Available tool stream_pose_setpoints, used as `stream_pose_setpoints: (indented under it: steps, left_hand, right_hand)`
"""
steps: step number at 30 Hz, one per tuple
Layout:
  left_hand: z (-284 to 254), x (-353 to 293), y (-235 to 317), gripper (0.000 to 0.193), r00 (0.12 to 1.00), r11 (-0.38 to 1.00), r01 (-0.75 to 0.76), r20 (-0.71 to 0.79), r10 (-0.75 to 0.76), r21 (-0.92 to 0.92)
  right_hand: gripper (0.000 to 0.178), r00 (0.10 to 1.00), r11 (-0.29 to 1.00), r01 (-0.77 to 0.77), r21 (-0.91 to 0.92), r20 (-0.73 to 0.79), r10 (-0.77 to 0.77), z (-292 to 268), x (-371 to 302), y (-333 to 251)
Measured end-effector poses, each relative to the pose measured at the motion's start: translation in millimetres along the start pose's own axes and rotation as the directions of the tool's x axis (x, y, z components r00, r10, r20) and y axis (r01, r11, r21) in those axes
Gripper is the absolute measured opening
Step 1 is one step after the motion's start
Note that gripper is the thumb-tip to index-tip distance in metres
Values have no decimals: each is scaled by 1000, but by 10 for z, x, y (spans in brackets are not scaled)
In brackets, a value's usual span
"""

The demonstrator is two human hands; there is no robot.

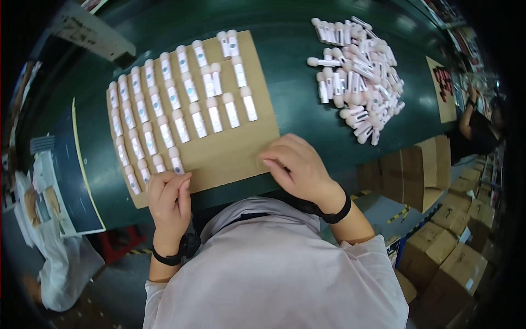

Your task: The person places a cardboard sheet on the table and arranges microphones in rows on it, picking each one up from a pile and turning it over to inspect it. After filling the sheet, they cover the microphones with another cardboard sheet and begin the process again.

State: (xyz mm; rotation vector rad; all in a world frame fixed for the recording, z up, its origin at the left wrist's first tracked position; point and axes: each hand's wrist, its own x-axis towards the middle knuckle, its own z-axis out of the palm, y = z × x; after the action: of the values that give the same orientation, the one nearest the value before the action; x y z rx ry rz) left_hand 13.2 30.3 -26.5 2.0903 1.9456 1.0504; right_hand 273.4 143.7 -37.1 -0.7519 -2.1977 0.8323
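On the green table (296, 60), the left hand (170, 200) rests its loosely curled, empty grip on the near edge of the cardboard sheet (224, 153) lined with white tubes (181, 98), the right hand (298, 167) presses flat and open on the sheet's near right corner, and a loose pile of tubes (359, 77) lies well apart at the right.

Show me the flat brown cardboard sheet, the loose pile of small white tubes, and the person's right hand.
flat brown cardboard sheet (230, 156), head view, bare lower part.
loose pile of small white tubes (359, 77), head view, middle of the heap.
right hand (298, 167), head view, back of the hand.
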Motion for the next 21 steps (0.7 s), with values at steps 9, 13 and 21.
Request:
stream_pose_setpoints:
  steps: [9,13,21]
  left_hand:
    - [119,206,186,16,995,979,25,-85,-43,-201]
    - [137,208,202,22,996,969,38,-69,-56,-243]
    - [181,203,211,23,997,962,48,-49,-63,-269]
  right_hand:
    - [10,906,909,-273,-315,-403,132,-817,-475,349]
    - [11,728,760,-526,-382,-664,171,-1109,-722,541]
    - [17,638,563,-745,-358,-630,443,-1212,-1055,803]
